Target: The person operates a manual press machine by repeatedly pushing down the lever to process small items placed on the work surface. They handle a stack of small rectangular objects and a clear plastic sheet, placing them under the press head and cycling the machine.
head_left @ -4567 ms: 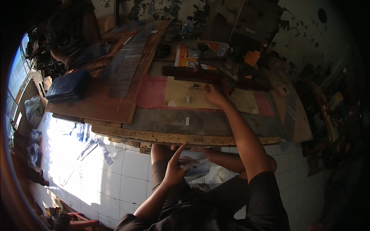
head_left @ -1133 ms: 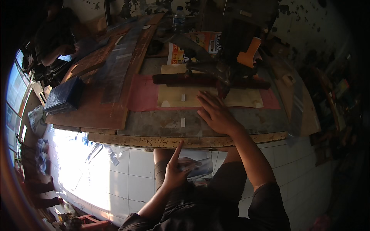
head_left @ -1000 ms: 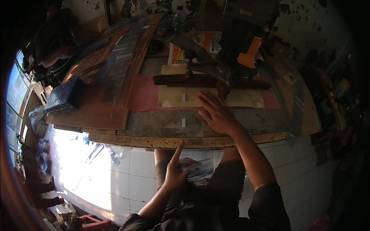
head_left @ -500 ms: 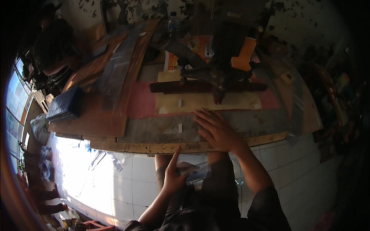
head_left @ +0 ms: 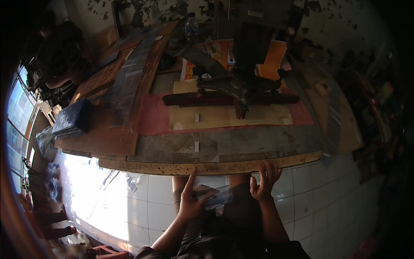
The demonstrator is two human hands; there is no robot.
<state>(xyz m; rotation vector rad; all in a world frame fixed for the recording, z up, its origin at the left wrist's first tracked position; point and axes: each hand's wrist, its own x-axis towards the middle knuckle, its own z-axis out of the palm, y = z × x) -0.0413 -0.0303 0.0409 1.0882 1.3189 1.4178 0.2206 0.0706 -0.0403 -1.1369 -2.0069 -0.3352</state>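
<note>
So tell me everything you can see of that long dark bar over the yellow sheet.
The long dark bar is straight and narrow, blackish with a reddish tint; its material is unclear. It runs left to right across the yellow sheet, both ends reaching over the pink sheet. A dark, metal-looking bracket partly hides its middle. I can't tell whether it presses on the sheets. Neither the left hand nor the right hand touches it.
</note>
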